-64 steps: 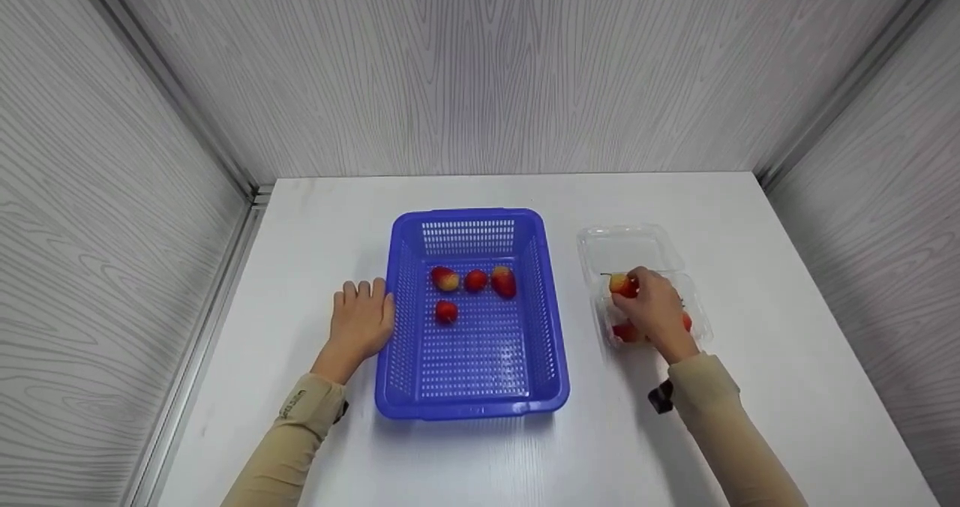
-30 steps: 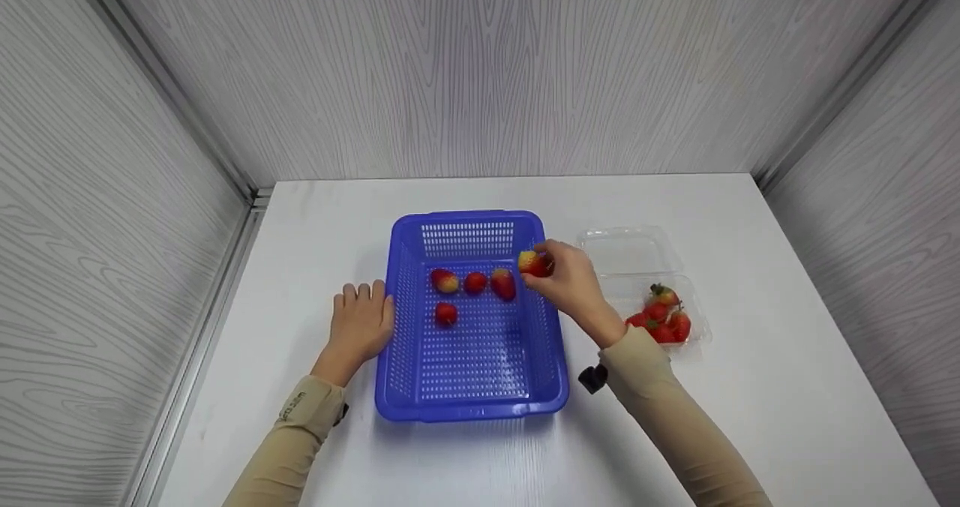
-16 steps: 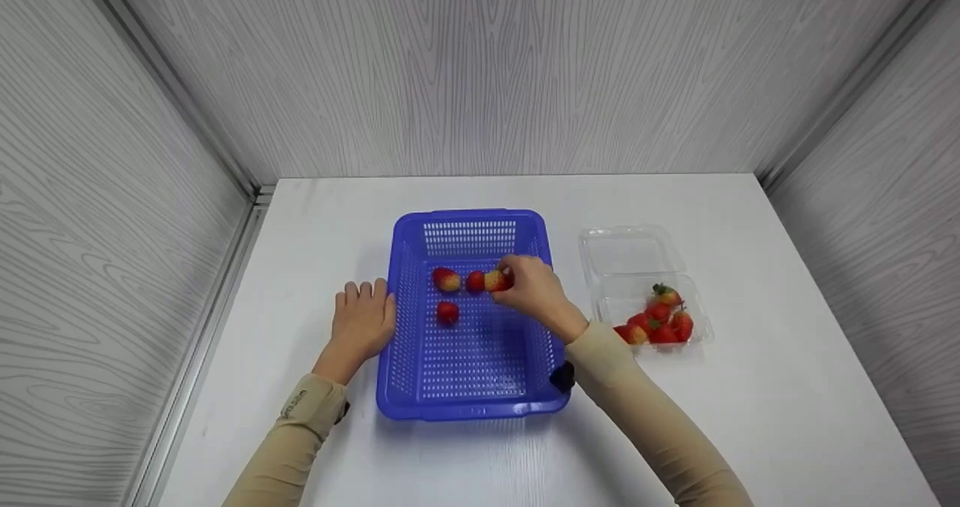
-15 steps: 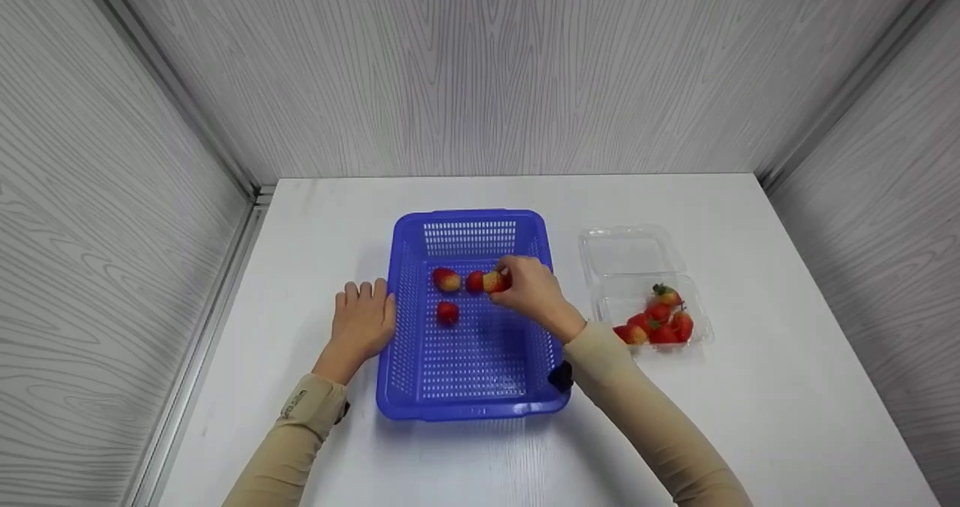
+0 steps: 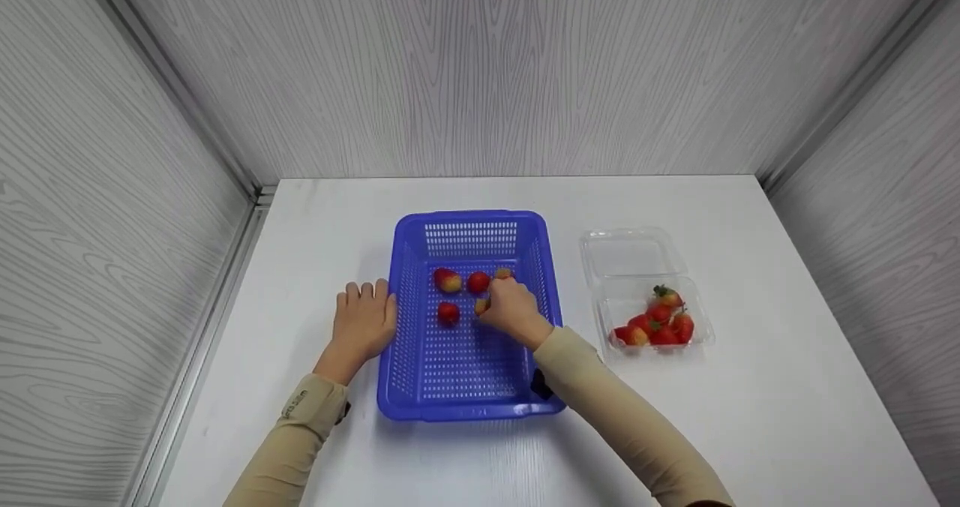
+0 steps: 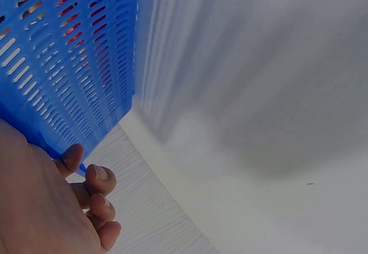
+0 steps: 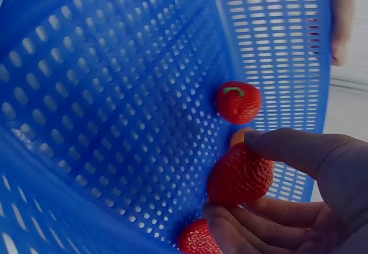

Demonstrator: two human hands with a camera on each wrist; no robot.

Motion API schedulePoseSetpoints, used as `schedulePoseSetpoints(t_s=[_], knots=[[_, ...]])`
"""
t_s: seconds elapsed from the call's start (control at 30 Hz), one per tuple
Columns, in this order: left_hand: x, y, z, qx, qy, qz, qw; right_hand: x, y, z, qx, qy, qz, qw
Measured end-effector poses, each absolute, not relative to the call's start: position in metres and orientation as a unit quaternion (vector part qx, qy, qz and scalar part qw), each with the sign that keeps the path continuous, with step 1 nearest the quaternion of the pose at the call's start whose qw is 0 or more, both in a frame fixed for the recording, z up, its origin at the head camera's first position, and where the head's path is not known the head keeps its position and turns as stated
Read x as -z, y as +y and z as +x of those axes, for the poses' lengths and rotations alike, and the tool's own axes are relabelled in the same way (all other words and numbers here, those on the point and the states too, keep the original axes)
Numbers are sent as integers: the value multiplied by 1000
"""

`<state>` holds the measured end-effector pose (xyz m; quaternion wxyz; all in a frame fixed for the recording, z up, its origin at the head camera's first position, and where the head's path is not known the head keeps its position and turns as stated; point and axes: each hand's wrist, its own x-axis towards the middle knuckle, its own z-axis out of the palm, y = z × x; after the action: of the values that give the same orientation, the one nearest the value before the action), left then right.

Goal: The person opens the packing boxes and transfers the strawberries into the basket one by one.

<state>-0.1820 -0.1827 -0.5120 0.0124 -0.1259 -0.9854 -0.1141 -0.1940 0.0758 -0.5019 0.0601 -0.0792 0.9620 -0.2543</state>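
Observation:
A blue plastic basket (image 5: 472,409) stands on the table. My left hand (image 5: 364,323) holds its left rim; in the left wrist view the bent fingers (image 6: 100,179) lie under and beside the rim, the thumb hidden. My right hand (image 5: 515,312) is down inside the basket, pinching a strawberry (image 7: 241,176) between thumb and fingers close to the basket floor. In the head view most of this strawberry is hidden by the hand. Around it lie other strawberries: one at the left (image 5: 448,280), one in the middle (image 5: 478,282), one nearer me (image 5: 448,313), and one partly covered behind the hand (image 5: 503,274).
To the right of the basket, a clear hinged plastic box (image 5: 634,256) lies with its lid folded back. Several strawberries (image 5: 660,325) are heaped in its near part. Wood-grain panels (image 5: 480,72) enclose the white table (image 5: 765,387) at the back and sides.
My right hand has carried a strawberry from the clear box leftward into the basket, then lowered it and brought it a little toward me. The left hand has stayed at the rim.

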Motion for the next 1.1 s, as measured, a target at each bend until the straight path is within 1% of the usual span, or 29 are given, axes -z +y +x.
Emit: schedulePoseSetpoints(t_s=[0.17,0.37,0.5,0.8,1.1], knots=[[512,-182,-182,116,-985,-125,14,511,71,-194,266,958,-79,78],[512,-182,-183,116,-984,-129,29,518,68,-197,250,961,-93,66],[513,-182,-183,119,-985,-127,21,522,68,-198,251,961,-94,61],[514,-181,-181,124,-985,-121,6,525,67,-196,255,959,-95,76],[513,-182,-182,120,-986,-118,6,525,67,-196,246,962,-103,58]])
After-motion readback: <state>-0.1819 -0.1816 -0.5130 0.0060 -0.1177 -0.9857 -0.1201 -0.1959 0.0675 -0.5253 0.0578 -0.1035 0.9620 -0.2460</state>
